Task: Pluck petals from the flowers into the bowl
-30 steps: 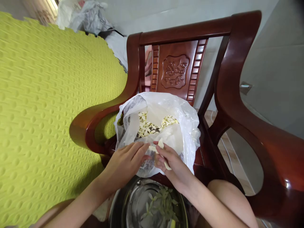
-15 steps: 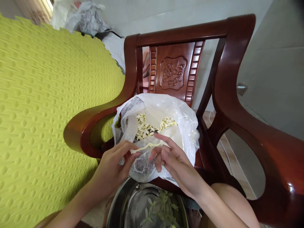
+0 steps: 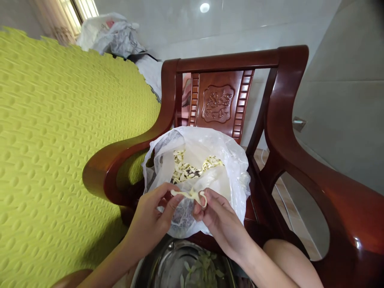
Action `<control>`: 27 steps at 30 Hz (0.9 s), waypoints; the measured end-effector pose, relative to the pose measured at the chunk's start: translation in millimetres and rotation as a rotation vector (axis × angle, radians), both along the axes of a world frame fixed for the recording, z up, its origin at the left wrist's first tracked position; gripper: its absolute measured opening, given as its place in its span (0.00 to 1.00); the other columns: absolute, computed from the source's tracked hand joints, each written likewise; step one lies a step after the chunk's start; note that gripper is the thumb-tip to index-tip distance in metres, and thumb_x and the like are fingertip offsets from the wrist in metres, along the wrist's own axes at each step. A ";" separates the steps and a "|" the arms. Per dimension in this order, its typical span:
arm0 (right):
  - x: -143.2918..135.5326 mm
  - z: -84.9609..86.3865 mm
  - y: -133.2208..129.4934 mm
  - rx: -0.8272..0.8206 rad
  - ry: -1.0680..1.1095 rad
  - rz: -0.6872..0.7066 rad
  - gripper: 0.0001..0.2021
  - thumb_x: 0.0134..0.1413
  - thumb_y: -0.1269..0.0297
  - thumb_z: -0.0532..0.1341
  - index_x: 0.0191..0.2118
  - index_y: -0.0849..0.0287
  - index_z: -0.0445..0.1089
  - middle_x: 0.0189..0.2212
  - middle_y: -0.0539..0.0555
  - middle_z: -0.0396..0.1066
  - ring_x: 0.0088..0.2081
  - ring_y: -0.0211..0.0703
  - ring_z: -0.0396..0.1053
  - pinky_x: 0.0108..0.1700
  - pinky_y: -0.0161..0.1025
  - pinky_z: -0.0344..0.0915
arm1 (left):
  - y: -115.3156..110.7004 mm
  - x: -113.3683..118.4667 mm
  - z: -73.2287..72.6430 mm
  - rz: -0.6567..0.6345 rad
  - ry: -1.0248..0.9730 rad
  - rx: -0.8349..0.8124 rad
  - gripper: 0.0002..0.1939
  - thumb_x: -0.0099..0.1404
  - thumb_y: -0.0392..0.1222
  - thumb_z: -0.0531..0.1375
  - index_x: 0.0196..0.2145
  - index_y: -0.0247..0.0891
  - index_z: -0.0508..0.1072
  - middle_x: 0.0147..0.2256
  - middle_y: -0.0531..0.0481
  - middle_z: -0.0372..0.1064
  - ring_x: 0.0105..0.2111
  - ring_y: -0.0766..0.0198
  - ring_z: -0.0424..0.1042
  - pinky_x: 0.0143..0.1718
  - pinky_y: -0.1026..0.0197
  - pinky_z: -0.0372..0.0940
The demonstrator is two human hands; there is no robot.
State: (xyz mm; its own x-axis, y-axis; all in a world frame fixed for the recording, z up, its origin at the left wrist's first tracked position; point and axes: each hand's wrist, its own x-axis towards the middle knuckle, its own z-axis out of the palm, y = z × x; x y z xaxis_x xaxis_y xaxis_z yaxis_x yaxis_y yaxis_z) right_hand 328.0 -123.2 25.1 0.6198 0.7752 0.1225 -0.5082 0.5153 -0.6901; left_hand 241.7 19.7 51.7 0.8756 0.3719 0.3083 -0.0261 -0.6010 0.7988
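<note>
My left hand [image 3: 154,214] pinches the left end of a thin, pale yellow piece [image 3: 189,195] between thumb and fingers. It looks like a flower, with narrow petal-like arms. At its other end, my right hand [image 3: 220,218] grips a curled arm of it. Both hands hover over the near side of an open white plastic bag [image 3: 237,160]. Inside the bag lie many pale yellow-white pieces [image 3: 184,172] like petals. Below my hands stands a metal basin [image 3: 163,260] with pale green, petal-like pieces [image 3: 204,268] in it, partly hidden by my right forearm.
The bag rests on the seat of a dark red wooden chair [image 3: 228,60] with a carved back and wide armrests. A yellow textured foam mat [image 3: 60,120] rises along the left. Farther back are crumpled plastic bags [image 3: 117,36]. A tiled wall [image 3: 345,112] stands to the right.
My right hand's spread fingers have closed on the right end of the pale piece, whose arms now show spread out. The view has tilted up slightly.
</note>
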 end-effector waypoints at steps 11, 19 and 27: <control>3.6 1.8 1.8 -0.017 0.107 -0.012 0.13 0.56 0.64 0.62 0.23 0.59 0.61 0.22 0.47 0.58 0.27 0.35 0.56 0.33 0.33 0.58 | -12.2 -2.7 2.5 -0.143 0.059 -0.267 0.16 0.64 0.50 0.56 0.24 0.37 0.65 0.19 0.56 0.62 0.19 0.70 0.64 0.22 0.68 0.60; 6.8 0.0 -0.8 -0.030 0.069 -0.011 0.10 0.58 0.60 0.63 0.31 0.59 0.66 0.24 0.48 0.61 0.29 0.35 0.58 0.34 0.33 0.57 | -18.3 7.7 -7.6 -0.252 0.277 -0.994 0.18 0.59 0.55 0.61 0.26 0.36 0.65 0.20 0.55 0.65 0.15 0.71 0.61 0.16 0.68 0.62; 2.0 -3.9 -1.0 -0.126 -0.112 -0.046 0.10 0.59 0.60 0.62 0.44 0.56 0.66 0.23 0.44 0.57 0.28 0.32 0.57 0.34 0.31 0.56 | -12.2 5.4 -8.5 -0.182 0.321 -0.956 0.23 0.59 0.59 0.60 0.23 0.36 0.66 0.16 0.55 0.63 0.12 0.72 0.59 0.12 0.70 0.57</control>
State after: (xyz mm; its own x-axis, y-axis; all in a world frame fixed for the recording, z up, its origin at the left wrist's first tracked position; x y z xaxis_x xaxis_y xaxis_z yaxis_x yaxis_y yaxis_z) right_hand 330.0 -124.2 21.2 0.6429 0.7599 0.0965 -0.4020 0.4419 -0.8019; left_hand 247.1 7.4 43.2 0.9323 0.1921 -0.3065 0.2466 0.2823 0.9271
